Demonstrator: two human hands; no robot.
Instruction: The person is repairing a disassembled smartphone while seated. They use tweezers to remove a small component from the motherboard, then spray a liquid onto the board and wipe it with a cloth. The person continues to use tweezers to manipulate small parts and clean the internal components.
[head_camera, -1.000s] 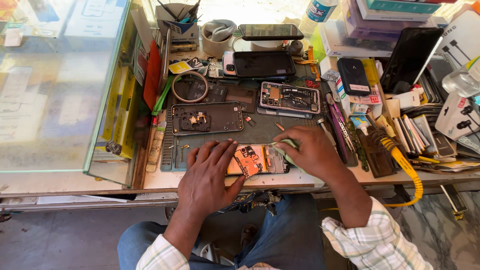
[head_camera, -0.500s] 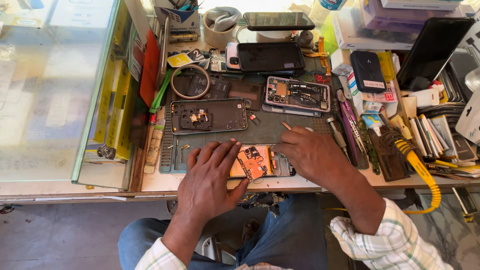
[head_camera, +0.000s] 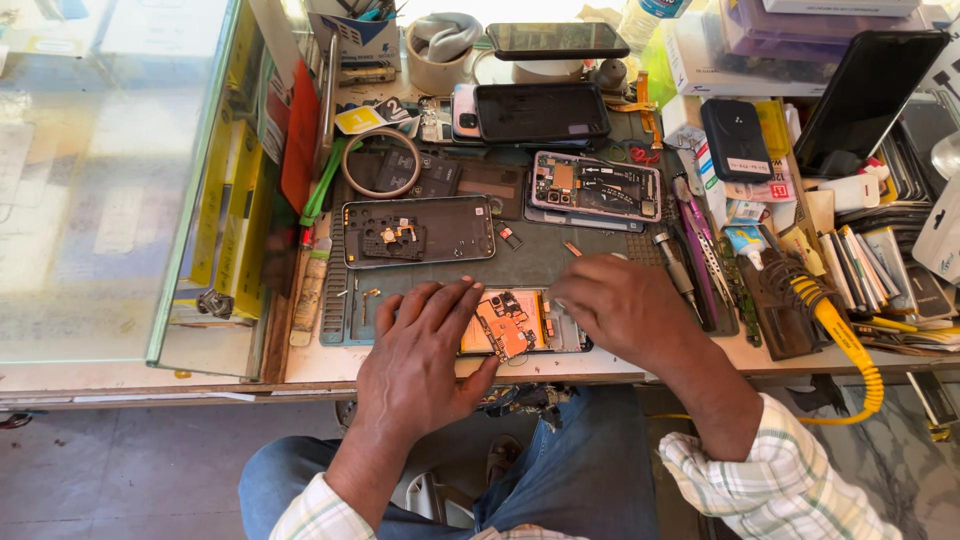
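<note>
An opened phone (head_camera: 520, 322) lies at the near edge of the work mat (head_camera: 545, 262), between the left hand (head_camera: 425, 350) at its 9 o'clock and the right hand (head_camera: 620, 308) at its 3 o'clock — both touch it. At its 11 o'clock lies a phone back cover (head_camera: 418, 230); behind that, at 12, a tape ring (head_camera: 381, 163). At the opened phone's 1 o'clock sits a second opened phone (head_camera: 597, 187), and farther at 12 an intact phone (head_camera: 541, 110). A soldering iron (head_camera: 800, 290) rests at 3 o'clock, beyond the right hand. A glass case (head_camera: 110, 180) stands at 9 o'clock.
</note>
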